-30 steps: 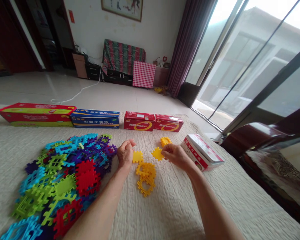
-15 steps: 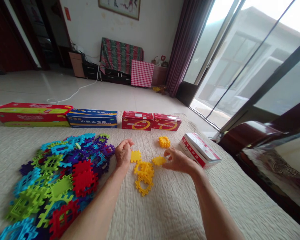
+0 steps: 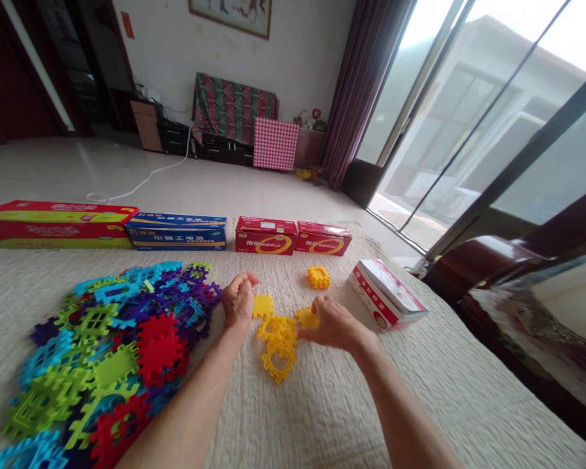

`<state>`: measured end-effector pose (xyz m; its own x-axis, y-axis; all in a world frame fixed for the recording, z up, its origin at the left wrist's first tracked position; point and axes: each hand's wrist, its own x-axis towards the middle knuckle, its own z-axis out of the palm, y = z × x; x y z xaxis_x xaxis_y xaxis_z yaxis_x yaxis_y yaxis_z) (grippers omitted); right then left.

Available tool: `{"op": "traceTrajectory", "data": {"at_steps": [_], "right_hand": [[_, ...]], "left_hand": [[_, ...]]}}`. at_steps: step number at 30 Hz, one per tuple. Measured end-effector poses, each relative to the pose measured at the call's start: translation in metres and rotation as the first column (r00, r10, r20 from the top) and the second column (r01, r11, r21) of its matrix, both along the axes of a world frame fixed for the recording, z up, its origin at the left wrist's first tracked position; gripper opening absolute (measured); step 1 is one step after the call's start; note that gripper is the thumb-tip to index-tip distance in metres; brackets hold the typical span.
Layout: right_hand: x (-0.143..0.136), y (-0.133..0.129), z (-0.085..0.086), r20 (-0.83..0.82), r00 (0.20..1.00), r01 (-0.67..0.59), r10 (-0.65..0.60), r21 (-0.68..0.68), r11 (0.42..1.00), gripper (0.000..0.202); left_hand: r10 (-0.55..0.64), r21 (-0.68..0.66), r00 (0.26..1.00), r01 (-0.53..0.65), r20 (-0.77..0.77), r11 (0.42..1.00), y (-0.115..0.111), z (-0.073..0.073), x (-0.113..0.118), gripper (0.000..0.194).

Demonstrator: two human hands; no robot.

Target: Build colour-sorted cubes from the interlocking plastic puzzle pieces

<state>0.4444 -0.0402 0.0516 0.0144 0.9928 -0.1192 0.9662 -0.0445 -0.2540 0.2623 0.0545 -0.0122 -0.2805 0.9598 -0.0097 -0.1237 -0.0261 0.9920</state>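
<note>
My left hand [image 3: 239,301] is curled closed, with a solid yellow interlocking tile [image 3: 264,306] sticking out at its palm side. My right hand [image 3: 333,322] has its thumb and fingers around the edge of another yellow tile [image 3: 306,318], partly covering it. Between and just below the hands lie several yellow notched pieces [image 3: 279,332], overlapping; the nearest is a frame with a round opening. Beyond my right hand sits a small stack of yellow pieces [image 3: 318,277] on the cream quilted cover [image 3: 322,404].
A pile of purple, blue, green and red interlocking tiles [image 3: 112,365] spreads at left. Along the back stand a long red-green box [image 3: 58,228], a blue box [image 3: 178,233] and two red boxes [image 3: 266,238]. A white-red box [image 3: 388,296] lies at right.
My right hand has moved slightly left and now covers more of its yellow tile. My left hand keeps its place beside the other tile. The view has shifted a little.
</note>
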Motion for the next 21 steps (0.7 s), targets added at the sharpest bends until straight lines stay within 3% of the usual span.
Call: {"op": "traceTrajectory", "data": {"at_steps": [4, 8, 11, 14, 17, 21], "right_hand": [[-0.004, -0.002, 0.000, 0.050, 0.999, -0.009, 0.010, -0.012, 1.000, 0.025], [0.007, 0.002, 0.008, -0.019, 1.000, -0.013, 0.013, 0.012, 1.000, 0.025], [0.019, 0.016, 0.018, -0.058, 0.993, 0.106, -0.100, 0.118, 0.987, 0.027], [0.027, 0.037, 0.021, -0.088, 0.967, 0.255, -0.241, 0.245, 0.935, 0.030], [0.032, 0.057, 0.014, -0.122, 0.940, 0.342, -0.320, 0.328, 0.881, 0.032], [0.036, 0.072, -0.001, -0.124, 0.934, 0.358, -0.336, 0.358, 0.862, 0.034]], "left_hand": [[-0.015, -0.013, 1.000, 0.014, -0.022, 1.000, -0.001, 0.002, -0.001, 0.029], [-0.011, -0.023, 1.000, 0.011, -0.018, 1.000, -0.002, 0.002, -0.001, 0.028], [-0.007, -0.022, 1.000, 0.006, -0.016, 1.000, -0.003, 0.003, -0.001, 0.028], [-0.004, -0.022, 1.000, 0.004, -0.007, 1.000, -0.003, 0.004, -0.001, 0.027], [0.000, -0.019, 1.000, 0.000, -0.003, 1.000, -0.002, 0.004, -0.001, 0.026], [-0.001, -0.027, 1.000, 0.001, 0.005, 1.000, -0.001, 0.002, 0.000, 0.026]]}}
